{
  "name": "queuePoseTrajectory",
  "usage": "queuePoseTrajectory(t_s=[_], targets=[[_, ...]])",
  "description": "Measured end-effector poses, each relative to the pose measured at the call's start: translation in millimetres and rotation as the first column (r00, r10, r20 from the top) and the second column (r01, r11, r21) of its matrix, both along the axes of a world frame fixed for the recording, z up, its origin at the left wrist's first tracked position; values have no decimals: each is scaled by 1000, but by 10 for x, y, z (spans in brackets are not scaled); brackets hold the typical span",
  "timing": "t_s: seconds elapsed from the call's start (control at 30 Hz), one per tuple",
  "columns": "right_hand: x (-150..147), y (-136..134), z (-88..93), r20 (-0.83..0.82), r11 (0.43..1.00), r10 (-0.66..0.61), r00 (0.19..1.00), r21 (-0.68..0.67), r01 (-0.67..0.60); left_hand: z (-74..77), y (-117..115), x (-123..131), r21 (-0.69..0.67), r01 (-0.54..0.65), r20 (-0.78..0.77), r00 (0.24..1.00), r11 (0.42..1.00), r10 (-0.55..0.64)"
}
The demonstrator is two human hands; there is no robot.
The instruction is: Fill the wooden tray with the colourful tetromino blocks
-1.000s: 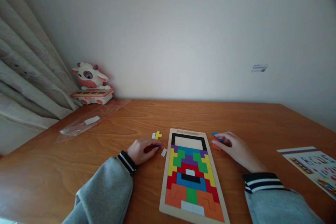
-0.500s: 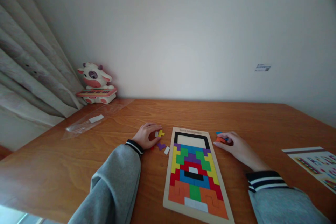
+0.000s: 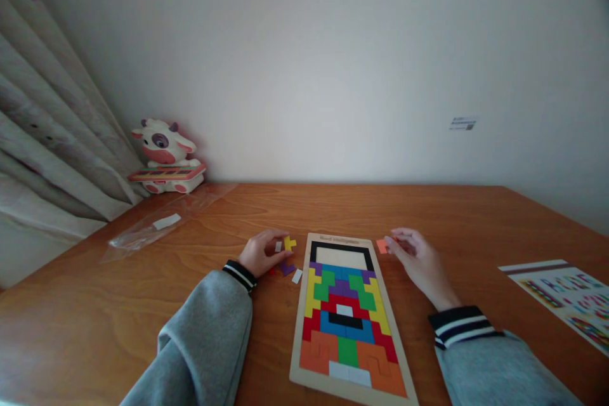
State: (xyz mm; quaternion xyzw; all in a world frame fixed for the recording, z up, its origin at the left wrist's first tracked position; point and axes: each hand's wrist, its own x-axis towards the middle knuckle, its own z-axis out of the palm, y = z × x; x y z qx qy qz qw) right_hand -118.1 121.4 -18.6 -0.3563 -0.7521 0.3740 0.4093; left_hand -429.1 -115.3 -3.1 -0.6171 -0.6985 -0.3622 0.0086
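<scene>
The thumb and fingers of my left hand (image 3: 261, 251) curve round a yellow puzzle piece (image 3: 289, 243), their tips at its two sides. Within that curve shows a small white piece (image 3: 278, 246). Close by lie a purple piece (image 3: 287, 269), another white piece (image 3: 297, 276) and a bit of a red one (image 3: 271, 271). My right hand (image 3: 415, 257) pinches an orange puzzle piece (image 3: 382, 246) just right of the wooden puzzle board (image 3: 299, 347). Coloured pieces fill most of the board; its far end shows a bare pale area inside a black border.
A cow toy with a keyboard (image 3: 166, 155) stands at the back left. In front of it lies a clear plastic bag (image 3: 143, 233) with a white label. A printed sheet (image 3: 561, 298) rests at the right. Wall and curtain (image 3: 57, 139) bound the table (image 3: 190, 304).
My right hand has brought the orange piece left and away from me, towards the board's far right corner. My left hand stays by the loose pieces. The view has shifted slightly.
</scene>
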Motion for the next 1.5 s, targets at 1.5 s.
queuePoseTrajectory(t_s=[1.5], targets=[[-561, -612, 103, 438, 728, 417, 796, 364, -581, -60, 468, 476, -21, 300, -205, 932, 954, -298]])
